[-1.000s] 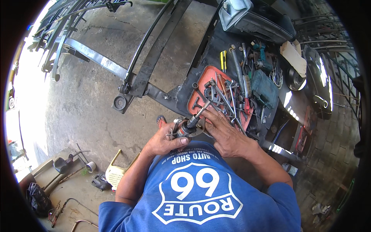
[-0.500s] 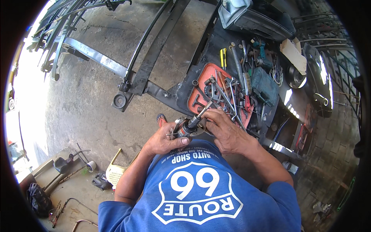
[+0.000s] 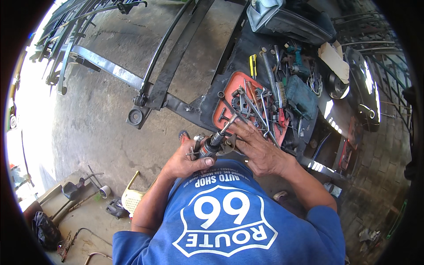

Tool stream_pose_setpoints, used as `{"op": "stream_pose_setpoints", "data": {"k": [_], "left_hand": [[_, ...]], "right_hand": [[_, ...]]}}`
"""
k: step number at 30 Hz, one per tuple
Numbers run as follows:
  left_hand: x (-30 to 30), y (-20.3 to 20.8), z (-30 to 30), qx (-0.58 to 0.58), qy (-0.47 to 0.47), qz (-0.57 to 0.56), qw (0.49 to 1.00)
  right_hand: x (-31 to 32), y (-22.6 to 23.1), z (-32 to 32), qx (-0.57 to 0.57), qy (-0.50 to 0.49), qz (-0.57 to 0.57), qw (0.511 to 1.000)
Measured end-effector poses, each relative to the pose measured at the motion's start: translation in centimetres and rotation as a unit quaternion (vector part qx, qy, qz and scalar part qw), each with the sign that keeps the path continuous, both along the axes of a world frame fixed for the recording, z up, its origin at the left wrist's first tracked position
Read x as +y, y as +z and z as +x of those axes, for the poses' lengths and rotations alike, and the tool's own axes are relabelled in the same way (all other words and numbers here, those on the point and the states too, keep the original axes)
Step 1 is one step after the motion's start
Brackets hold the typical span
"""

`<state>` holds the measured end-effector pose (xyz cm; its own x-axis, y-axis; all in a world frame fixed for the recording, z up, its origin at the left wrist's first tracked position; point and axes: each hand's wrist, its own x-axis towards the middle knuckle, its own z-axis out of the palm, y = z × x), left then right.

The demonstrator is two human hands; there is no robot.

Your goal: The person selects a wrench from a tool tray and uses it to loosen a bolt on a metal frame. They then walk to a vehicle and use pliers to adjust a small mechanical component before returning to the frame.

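My left hand [image 3: 187, 160] is closed around a dark cylindrical tool [image 3: 207, 149] with a narrower silver shaft [image 3: 226, 127] that slants up and to the right. Its thumb lies along the tool's near side. Small metal parts stick out beside the grip. My right hand [image 3: 260, 148] is just right of the shaft, with its fingers stretched out and the fingertips close to the shaft's end; I cannot tell whether they touch. A brownish rounded metal piece [image 3: 227, 145] shows between the tool and my right hand. The right thumb is mostly hidden.
Ahead on a dark bench, a red tray [image 3: 219, 107] holds wrenches and other tools. Beside it are a yellow cutter [image 3: 253, 66], a teal case [image 3: 301, 97] and a teal power drill [image 3: 299, 64]. Metal bars [image 3: 181, 57] stand at upper left, a cream plastic chair [image 3: 131, 198] at lower left.
My right fingers have straightened out alongside the shaft's end; before, they were more curled. My left hand keeps its hold on the tool, almost unmoved.
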<state>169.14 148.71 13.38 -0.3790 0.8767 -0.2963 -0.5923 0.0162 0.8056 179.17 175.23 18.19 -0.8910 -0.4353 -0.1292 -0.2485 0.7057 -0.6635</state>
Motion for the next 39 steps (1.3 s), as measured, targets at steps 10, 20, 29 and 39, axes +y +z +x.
{"op": "stream_pose_setpoints", "data": {"k": [10, 20, 29, 39], "left_hand": [[-0.2, 0.3, -0.6, 0.027, -0.036, -0.016, 0.999], [0.0, 1.3, -1.0, 0.107, -0.066, -0.048, 0.991], [0.1, 1.3, -0.1, 0.143, -0.067, -0.054, 0.986], [0.3, 1.2, 0.4, 0.106, -0.043, -0.038, 0.993]], "right_hand": [[-0.8, 0.9, 0.0, -0.041, -0.004, -0.022, 0.999], [-0.7, 0.1, -0.5, 0.055, 0.015, -0.038, 0.998], [-0.4, -0.2, -0.4, 0.027, 0.038, -0.044, 0.998], [-0.6, 0.2, 0.4, -0.004, 0.039, -0.074, 0.996]]}}
